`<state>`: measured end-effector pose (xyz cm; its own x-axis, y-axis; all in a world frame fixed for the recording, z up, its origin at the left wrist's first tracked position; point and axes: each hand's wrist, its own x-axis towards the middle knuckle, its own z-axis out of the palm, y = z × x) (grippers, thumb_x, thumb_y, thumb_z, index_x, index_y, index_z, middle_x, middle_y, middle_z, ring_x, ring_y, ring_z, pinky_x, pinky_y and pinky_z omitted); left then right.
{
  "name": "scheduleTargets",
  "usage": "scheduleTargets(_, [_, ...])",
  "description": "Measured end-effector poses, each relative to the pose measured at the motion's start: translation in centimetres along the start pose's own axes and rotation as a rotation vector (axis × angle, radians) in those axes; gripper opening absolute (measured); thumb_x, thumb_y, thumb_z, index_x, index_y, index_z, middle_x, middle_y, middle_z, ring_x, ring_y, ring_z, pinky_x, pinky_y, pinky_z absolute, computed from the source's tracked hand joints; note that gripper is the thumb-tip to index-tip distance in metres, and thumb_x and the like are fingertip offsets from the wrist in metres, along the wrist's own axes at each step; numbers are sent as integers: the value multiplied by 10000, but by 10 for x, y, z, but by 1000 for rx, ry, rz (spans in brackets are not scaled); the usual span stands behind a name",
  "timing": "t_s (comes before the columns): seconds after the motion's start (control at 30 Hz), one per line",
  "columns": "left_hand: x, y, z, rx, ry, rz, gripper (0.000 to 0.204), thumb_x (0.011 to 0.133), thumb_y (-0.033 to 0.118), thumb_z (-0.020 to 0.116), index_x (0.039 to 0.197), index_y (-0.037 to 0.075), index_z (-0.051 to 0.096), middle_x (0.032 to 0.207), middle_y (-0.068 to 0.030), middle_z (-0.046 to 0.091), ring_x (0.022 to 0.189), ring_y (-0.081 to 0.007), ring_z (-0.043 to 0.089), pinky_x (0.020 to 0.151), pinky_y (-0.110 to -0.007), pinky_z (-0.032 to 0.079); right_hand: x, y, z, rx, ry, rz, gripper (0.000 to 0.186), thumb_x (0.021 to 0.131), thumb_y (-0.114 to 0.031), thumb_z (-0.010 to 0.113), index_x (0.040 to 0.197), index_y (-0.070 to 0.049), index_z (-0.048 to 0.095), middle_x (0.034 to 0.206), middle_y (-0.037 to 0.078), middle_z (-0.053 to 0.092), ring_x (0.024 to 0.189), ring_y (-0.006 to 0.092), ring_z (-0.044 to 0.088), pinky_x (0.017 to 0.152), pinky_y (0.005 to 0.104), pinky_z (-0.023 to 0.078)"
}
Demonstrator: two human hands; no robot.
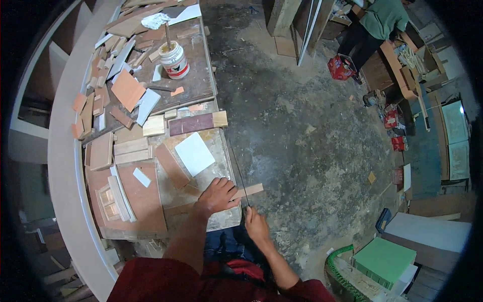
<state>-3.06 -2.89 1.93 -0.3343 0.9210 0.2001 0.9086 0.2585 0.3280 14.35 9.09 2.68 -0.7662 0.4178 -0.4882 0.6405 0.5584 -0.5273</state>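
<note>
Closest to the viewer, at the lower middle of the view, the right hand (256, 225) is closed around the handle of a thin hand saw (240, 176), whose dark blade runs away from the hand along the workbench's right edge. Just left of it, the left hand (217, 195) lies flat with fingers spread, pressing down a narrow wooden strip (250, 191) whose free end juts past the bench edge, right of the blade. The blade crosses the strip, so this looks like a cut under way, with the strip clamped by palm pressure alone; the next stroke probably calls for a steady hold so the strip does not shift. Beyond the left hand on the workbench (221, 151) lie a white square panel (194, 153), brown boards and pale offcuts. Farther on stands a white tub (174, 60) with a stick in it, among scattered scraps. Far to the right, across the dusty floor, another person in a green top (385, 17) bends over stacked boards.
</note>
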Motion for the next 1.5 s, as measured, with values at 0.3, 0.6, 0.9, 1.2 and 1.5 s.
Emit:
scheduleTargets(0.3, [2, 4, -4, 66, 6, 5, 296, 832, 392, 668, 896, 103, 661, 834, -49, 540, 874, -228, 523, 768, -366, 408, -21, 11, -4, 11, 67, -14, 397, 1033, -350, 379, 1027, -19, 599, 770, 292, 650, 724, 504, 627, 668, 603, 492])
scheduleTargets(0.6, [-3, 4, -2, -36, 41, 55, 311, 753, 297, 754, 927, 51, 676, 847, -91, 545, 826, -271, 535, 716, -395, 422, -59, 30, 9, 33, 35, 90, 434, 1034, -364, 372, 967, -3, 604, 809, 298, 650, 782, 502, 632, 704, 590, 503])
scheduleTargets(0.9, [-8, 3, 1, 33, -14, -1, 312, 786, 353, 718, 915, 71, 687, 859, -80, 556, 882, -251, 538, 770, -387, 422, -70, 32, 16, 58, 18, 81, 388, 1028, -352, 396, 991, -18, 589, 805, 311, 641, 760, 520, 620, 691, 599, 501])
scheduleTargets(1.2, [-9, 1, 7, 42, 54, 12, 350, 803, 397, 689, 918, 66, 696, 860, -80, 572, 875, -256, 544, 764, -394, 423, -29, 15, 20, 44, 124, -18, 400, 1028, -361, 385, 998, -17, 587, 805, 295, 652, 754, 521, 624, 680, 600, 498])
scheduleTargets(1.5, [-5, 2, 6, 19, 44, 18, 341, 798, 392, 694, 912, 70, 698, 852, -89, 584, 872, -270, 557, 757, -407, 435, -15, 15, 20, 101, 64, 21, 433, 1026, -397, 373, 1025, -26, 596, 843, 292, 663, 788, 520, 631, 710, 606, 501])
